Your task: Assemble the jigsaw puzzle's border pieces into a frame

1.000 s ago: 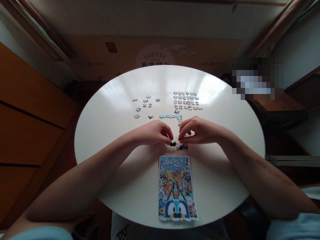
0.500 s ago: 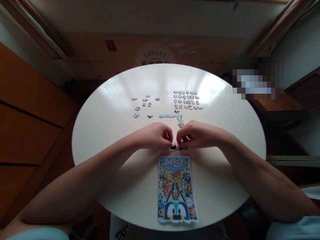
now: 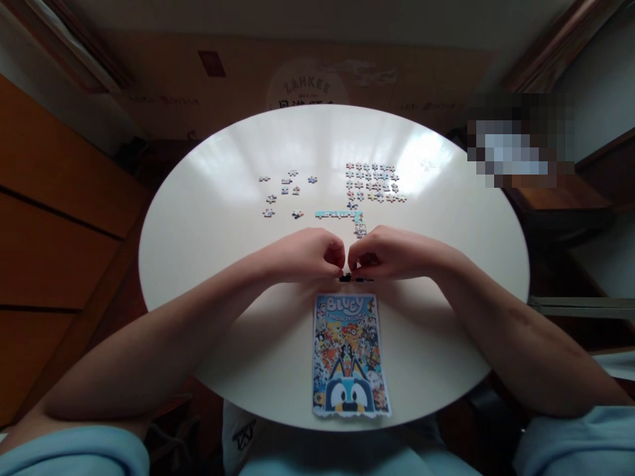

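Observation:
My left hand (image 3: 320, 254) is closed, thumb and fingertips pinched at a dark jigsaw piece (image 3: 344, 277) low on the table. Facing it, my right hand (image 3: 384, 254) is closed too, its fingertips on more dark jigsaw pieces (image 3: 366, 279) just to the right. The fingers partly cover these pieces, so I cannot tell whether they interlock. Beyond the hands lies a joined light-blue puzzle strip (image 3: 335, 214), with a short column of pieces (image 3: 360, 229) running down from its right end toward my right hand. A printed Bluey picture (image 3: 350, 357) lies flat just in front of me.
Rows of loose puzzle pieces (image 3: 372, 182) lie at the back right of the white oval table (image 3: 208, 271). Several scattered pieces (image 3: 286, 182) are at the back left. A wooden chair (image 3: 550, 198) stands beyond the right edge.
The view has tilted slightly, so the table appears higher. My hands stay close together at the dark pieces, with only a small shift of the fingers.

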A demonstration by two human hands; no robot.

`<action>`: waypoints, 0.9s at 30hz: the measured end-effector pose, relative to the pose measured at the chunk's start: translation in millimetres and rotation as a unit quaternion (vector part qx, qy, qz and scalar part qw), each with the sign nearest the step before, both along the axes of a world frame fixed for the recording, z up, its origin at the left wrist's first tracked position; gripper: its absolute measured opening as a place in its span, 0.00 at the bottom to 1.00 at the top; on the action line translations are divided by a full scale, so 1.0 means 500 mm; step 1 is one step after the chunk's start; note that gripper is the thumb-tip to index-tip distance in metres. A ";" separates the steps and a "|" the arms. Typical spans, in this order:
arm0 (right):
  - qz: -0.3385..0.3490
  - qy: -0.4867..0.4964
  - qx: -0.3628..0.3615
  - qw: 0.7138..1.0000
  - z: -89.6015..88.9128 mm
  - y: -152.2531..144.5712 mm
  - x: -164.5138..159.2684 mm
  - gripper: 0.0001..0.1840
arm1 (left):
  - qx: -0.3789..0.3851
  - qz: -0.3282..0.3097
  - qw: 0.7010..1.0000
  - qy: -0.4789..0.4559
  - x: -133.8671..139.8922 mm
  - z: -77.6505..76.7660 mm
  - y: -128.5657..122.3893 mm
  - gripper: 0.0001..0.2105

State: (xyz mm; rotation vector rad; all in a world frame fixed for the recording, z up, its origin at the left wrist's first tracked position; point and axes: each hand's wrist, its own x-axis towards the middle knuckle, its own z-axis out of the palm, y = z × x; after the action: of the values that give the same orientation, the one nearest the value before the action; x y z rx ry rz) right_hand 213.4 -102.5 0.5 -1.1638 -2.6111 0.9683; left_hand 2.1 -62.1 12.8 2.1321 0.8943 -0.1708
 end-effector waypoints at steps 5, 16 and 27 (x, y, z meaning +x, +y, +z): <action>0.000 -0.002 0.004 1.000 -0.003 0.000 -0.001 0.06 | 0.016 0.001 1.000 -0.002 0.000 0.001 -0.001 0.08; -0.001 -0.011 0.019 1.000 -0.003 -0.001 -0.003 0.06 | 0.034 -0.006 0.999 -0.006 0.002 -0.002 -0.001 0.07; -0.028 -0.034 0.020 0.999 0.004 -0.009 -0.015 0.04 | 0.051 -0.008 0.999 -0.009 0.002 -0.010 -0.005 0.06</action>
State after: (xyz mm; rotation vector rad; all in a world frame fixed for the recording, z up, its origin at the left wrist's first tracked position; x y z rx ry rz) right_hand 205.7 -106.7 2.7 -1.2751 -2.6221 0.8757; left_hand 3.2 -64.4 7.8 2.2329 0.8932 -0.1158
